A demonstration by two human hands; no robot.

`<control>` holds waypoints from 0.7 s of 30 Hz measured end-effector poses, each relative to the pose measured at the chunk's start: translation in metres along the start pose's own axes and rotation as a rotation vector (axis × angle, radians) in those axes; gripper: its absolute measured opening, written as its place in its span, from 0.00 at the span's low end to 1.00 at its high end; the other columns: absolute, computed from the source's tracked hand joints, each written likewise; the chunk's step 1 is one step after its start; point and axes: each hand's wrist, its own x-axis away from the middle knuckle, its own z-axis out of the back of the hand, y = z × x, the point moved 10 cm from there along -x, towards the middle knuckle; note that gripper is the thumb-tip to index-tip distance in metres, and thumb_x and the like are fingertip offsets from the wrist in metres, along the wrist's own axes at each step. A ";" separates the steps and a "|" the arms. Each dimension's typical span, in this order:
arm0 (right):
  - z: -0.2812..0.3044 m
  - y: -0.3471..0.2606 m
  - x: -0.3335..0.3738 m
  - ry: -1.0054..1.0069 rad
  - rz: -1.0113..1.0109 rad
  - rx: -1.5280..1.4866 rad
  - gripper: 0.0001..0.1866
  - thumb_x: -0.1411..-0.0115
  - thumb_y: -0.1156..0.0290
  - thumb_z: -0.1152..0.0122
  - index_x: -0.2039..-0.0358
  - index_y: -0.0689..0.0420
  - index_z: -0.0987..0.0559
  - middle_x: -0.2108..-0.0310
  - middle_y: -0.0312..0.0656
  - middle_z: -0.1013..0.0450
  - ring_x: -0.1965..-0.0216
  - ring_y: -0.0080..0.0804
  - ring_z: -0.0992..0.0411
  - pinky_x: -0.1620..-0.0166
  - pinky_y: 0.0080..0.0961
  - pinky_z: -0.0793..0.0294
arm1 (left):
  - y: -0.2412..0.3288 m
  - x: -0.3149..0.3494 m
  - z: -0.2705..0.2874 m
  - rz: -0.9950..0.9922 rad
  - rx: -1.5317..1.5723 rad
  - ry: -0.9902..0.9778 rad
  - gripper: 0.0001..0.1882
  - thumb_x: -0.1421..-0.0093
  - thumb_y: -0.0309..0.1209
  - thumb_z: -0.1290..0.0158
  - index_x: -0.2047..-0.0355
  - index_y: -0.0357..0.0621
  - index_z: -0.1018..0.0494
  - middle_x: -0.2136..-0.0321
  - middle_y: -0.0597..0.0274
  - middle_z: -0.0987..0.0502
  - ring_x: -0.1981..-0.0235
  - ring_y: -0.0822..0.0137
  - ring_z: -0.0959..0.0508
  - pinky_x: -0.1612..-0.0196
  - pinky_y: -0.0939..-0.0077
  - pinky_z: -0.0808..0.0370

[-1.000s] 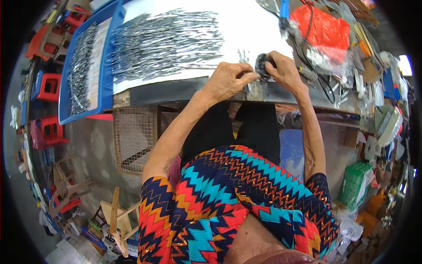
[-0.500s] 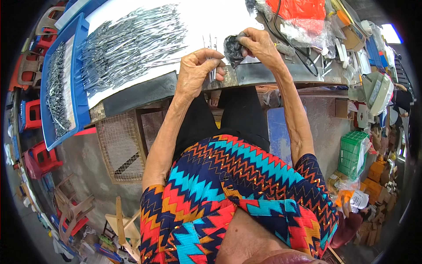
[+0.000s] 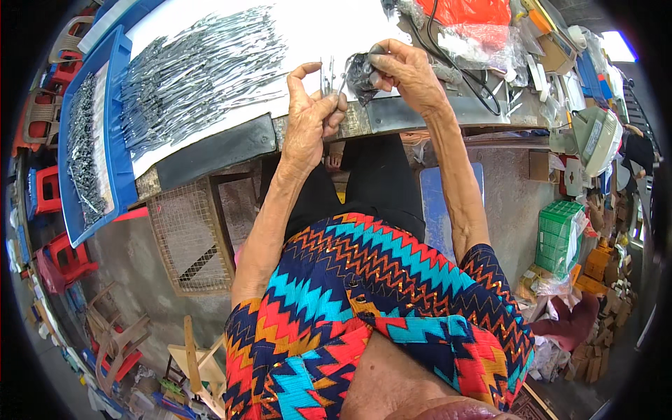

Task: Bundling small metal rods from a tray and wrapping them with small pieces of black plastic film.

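Observation:
My left hand point(image 3: 311, 115) is closed on several thin metal rods point(image 3: 326, 75) that stand up from between its thumb and fingers, the index finger raised and bent beside them. Close by on the right, my right hand point(image 3: 409, 75) pinches a crumpled black plastic bag point(image 3: 360, 78). The bag hangs just right of the rods; whether they touch I cannot tell. To the left, many similar thin metal rods point(image 3: 203, 73) lie in rows on a white sheet point(image 3: 306, 28) covering the bench.
A blue tray point(image 3: 124, 150) holding small dark metal parts stands at the bench's left end. Right of my hands lie a black cable point(image 3: 483, 98), red plastic point(image 3: 465, 10) and clear bags. A grey-green scale point(image 3: 598, 143) and a green crate point(image 3: 556, 238) are further right.
My left index finger has lifted away from the thumb, and the rods show more upright. The black bag stays in my right hand. A person at lower right has shifted.

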 end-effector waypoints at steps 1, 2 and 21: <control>-0.002 0.000 0.001 -0.001 0.000 -0.001 0.10 0.46 0.70 0.46 0.67 0.64 0.27 0.80 0.37 0.29 0.80 0.17 0.33 0.78 0.10 0.35 | -0.001 0.001 0.000 0.000 -0.001 0.001 0.23 0.44 0.27 0.53 0.52 0.44 0.51 0.77 0.61 0.32 0.85 0.81 0.38 0.86 0.93 0.46; -0.003 0.002 0.003 -0.002 -0.009 -0.034 0.10 0.46 0.70 0.46 0.67 0.64 0.27 0.79 0.37 0.29 0.80 0.17 0.33 0.78 0.10 0.35 | -0.004 0.001 0.001 0.025 0.003 0.012 0.23 0.44 0.28 0.52 0.52 0.44 0.50 0.78 0.62 0.32 0.85 0.81 0.38 0.87 0.93 0.46; -0.011 0.005 0.017 0.027 0.024 -0.644 0.07 0.45 0.74 0.47 0.68 0.65 0.29 0.76 0.36 0.32 0.78 0.20 0.35 0.78 0.13 0.38 | -0.015 0.010 -0.010 0.066 -0.145 -0.009 0.09 0.44 0.32 0.50 0.66 0.43 0.36 0.81 0.70 0.31 0.85 0.83 0.38 0.86 0.93 0.47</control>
